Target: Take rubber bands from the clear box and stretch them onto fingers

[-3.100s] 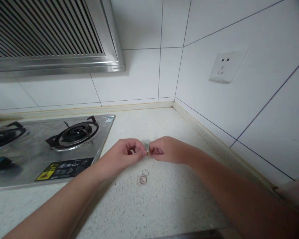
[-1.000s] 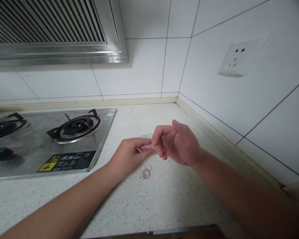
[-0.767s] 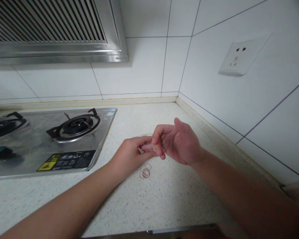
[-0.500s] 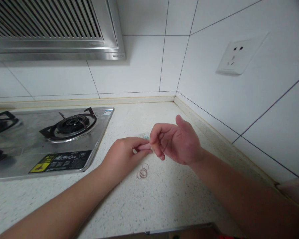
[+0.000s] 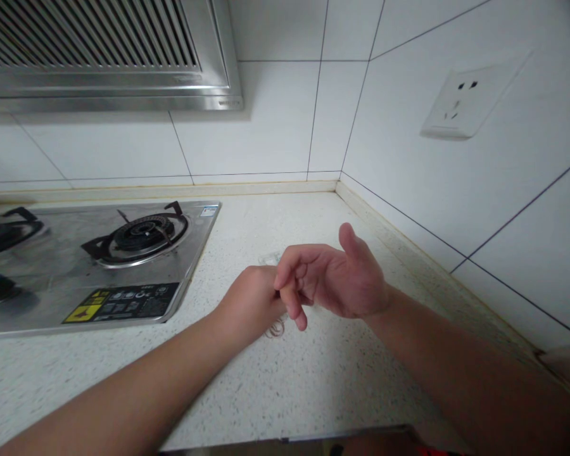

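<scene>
My left hand (image 5: 249, 301) is closed in a loose fist just above the speckled countertop (image 5: 313, 380), its fingertips hidden behind my right hand. My right hand (image 5: 335, 282) is turned palm towards me with the thumb up and the fingers curled against the left hand's fingertips. Whatever is pinched between the two hands is too small to make out. A few thin rubber bands (image 5: 276, 328) lie on the counter right under the hands, partly covered by them. A small clear scrap (image 5: 268, 258) lies just behind the hands.
A steel gas hob (image 5: 99, 259) with a black burner (image 5: 140, 231) is set in the counter at the left, under a range hood (image 5: 99, 57). Tiled walls meet in a corner behind, and a wall socket (image 5: 465, 101) is on the right wall.
My hands have drawn closer together; my right fingers have curled further down over the left fingertips, and the left hand now covers part of the rubber bands. The view shifted slightly.
</scene>
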`<state>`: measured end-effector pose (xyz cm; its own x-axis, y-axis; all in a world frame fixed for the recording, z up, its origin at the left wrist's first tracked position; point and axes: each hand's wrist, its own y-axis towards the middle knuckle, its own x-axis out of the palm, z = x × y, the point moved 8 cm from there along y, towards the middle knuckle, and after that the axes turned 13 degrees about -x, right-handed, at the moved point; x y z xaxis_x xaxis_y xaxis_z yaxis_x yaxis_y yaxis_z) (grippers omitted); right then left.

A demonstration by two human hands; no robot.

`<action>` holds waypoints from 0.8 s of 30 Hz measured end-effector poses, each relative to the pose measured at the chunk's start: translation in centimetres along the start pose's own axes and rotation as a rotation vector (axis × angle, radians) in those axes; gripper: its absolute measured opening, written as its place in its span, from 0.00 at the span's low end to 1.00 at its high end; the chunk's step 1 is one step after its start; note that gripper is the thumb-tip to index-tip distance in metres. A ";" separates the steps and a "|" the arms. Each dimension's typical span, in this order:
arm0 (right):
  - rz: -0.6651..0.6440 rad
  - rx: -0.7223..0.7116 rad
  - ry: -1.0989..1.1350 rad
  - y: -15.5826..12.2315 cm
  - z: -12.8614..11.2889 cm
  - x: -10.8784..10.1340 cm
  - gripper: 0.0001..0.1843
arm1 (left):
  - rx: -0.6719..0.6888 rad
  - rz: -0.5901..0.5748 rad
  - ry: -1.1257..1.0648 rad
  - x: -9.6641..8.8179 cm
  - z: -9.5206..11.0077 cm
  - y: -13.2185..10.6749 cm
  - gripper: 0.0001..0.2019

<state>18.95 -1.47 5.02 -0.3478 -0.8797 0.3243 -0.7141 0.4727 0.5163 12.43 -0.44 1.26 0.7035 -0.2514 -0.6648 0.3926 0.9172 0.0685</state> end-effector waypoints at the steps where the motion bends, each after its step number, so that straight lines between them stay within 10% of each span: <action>1: -0.002 -0.002 -0.004 0.0 0.0 -0.1 0.51 | -0.001 -0.010 -0.013 0.0 0.0 0.1 0.12; 10: 0.039 -0.094 -0.075 0.2 -1.4 -0.4 0.51 | -0.036 0.125 0.012 -2.5 1.1 -1.4 0.09; 24: -0.055 0.018 -0.025 -0.2 0.1 0.6 0.54 | -0.004 0.008 0.082 -0.4 0.8 -0.7 0.15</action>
<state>18.84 -2.11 5.06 -0.3228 -0.9055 0.2754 -0.7434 0.4226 0.5183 12.40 -1.25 2.08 0.6552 -0.2182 -0.7233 0.3852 0.9201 0.0713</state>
